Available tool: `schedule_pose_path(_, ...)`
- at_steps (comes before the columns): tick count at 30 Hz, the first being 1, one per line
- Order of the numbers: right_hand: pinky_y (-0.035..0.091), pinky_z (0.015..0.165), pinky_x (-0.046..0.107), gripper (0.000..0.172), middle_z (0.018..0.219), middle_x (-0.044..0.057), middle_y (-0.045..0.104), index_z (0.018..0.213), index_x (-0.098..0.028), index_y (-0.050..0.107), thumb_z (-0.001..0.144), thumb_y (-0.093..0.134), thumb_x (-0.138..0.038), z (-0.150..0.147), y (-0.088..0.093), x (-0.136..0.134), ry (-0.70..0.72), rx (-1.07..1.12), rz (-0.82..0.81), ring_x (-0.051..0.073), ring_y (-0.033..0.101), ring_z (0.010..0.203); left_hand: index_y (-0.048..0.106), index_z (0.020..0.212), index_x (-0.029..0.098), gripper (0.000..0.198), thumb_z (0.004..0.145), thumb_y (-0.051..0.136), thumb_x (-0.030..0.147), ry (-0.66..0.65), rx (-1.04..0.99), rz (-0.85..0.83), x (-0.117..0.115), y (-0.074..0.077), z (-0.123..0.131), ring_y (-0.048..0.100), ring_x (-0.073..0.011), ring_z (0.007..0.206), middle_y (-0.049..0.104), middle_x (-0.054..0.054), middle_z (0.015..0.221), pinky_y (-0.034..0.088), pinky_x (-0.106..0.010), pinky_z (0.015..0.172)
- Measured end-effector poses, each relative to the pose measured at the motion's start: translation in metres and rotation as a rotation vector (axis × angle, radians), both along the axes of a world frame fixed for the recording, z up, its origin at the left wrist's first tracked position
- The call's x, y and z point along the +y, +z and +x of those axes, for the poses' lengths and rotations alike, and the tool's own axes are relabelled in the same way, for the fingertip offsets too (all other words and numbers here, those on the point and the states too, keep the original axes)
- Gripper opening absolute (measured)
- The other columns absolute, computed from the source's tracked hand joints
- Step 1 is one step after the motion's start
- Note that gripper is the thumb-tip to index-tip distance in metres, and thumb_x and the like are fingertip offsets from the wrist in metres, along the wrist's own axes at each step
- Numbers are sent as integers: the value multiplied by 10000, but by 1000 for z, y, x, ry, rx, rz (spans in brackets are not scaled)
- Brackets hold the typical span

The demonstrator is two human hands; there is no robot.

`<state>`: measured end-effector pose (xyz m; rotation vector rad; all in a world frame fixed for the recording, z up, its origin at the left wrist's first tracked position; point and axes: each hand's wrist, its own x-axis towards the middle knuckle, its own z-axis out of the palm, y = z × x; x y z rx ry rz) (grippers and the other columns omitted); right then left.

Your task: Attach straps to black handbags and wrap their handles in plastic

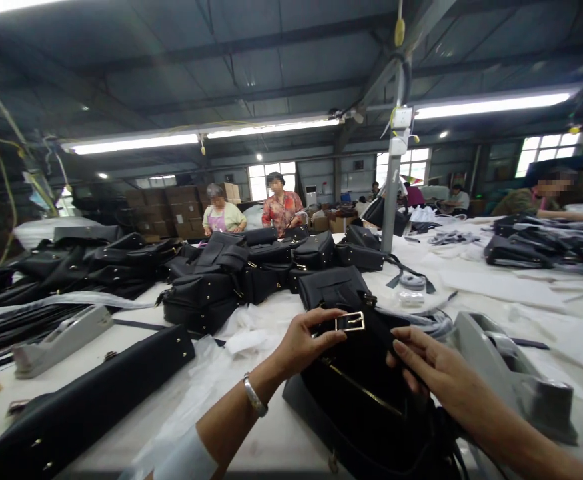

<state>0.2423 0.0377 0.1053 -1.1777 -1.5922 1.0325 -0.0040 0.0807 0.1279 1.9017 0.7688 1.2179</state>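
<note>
A black handbag [366, 407] lies on the white table [281, 433] right in front of me. My left hand [304, 343] pinches its strap beside a gold buckle [350, 322], thumb and fingers closed on the strap. My right hand [428, 367] grips the black strap on the bag's right side, fingers curled over it. A silver bracelet sits on my left wrist.
A long black bag base [91, 400] lies at the left. Grey tape dispensers stand at left [58, 340] and right [516, 373]. Several finished black bags [251, 267] are piled mid-table. A metal pole [394, 180] rises behind. Other people work at the far end and right.
</note>
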Motion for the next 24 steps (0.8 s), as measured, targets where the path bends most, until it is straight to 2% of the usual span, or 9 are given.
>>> schedule_pose_path(4, 322, 415, 184, 635, 751, -10, 656, 1091, -210, 478, 783, 592, -754, -1, 2, -3, 15, 52, -51, 64, 478, 453, 678, 1239, 192, 407, 896, 690, 411, -28, -322, -138, 3, -2, 4, 651, -221, 1013, 723, -95, 1121, 470, -329, 929)
schedule_pose_path(6, 302, 403, 183, 658, 737, -12, 656, 1085, -212, 474, 758, 611, -766, -1, 2, -2, 24, 61, -69, 58, 461, 430, 670, 1256, 189, 430, 899, 686, 428, -53, -419, -166, 5, -3, 6, 645, -197, 985, 721, -91, 1092, 461, -314, 930)
schedule_pose_path(10, 310, 399, 186, 646, 728, -10, 661, 1065, -213, 479, 748, 640, -751, -2, 6, 1, 58, 52, -89, 54, 458, 407, 688, 1243, 175, 471, 864, 725, 453, -104, -491, -246, 3, -1, 7, 626, -172, 944, 707, -84, 1026, 450, -270, 881)
schedule_pose_path(16, 259, 408, 148, 525, 736, -27, 644, 973, -198, 546, 797, 655, -680, -8, 17, 4, 179, 42, -109, 12, 429, 406, 719, 1186, 164, 473, 819, 774, 458, -189, -612, -341, -1, 2, 4, 591, -133, 841, 674, -52, 923, 429, -225, 773)
schedule_pose_path(19, 252, 406, 146, 521, 714, -42, 626, 931, -193, 556, 787, 667, -680, -11, 20, 3, 213, 62, -137, -1, 396, 389, 733, 1155, 152, 476, 799, 793, 462, -189, -664, -370, 0, 2, 3, 590, -132, 816, 675, -48, 882, 424, -222, 748)
schedule_pose_path(24, 217, 400, 146, 499, 683, -48, 609, 878, -183, 562, 793, 675, -662, -14, 20, 3, 251, 72, -167, -9, 367, 370, 719, 1197, 180, 447, 822, 784, 415, -228, -755, -452, 3, -1, 3, 627, -150, 855, 711, -63, 987, 457, -238, 793)
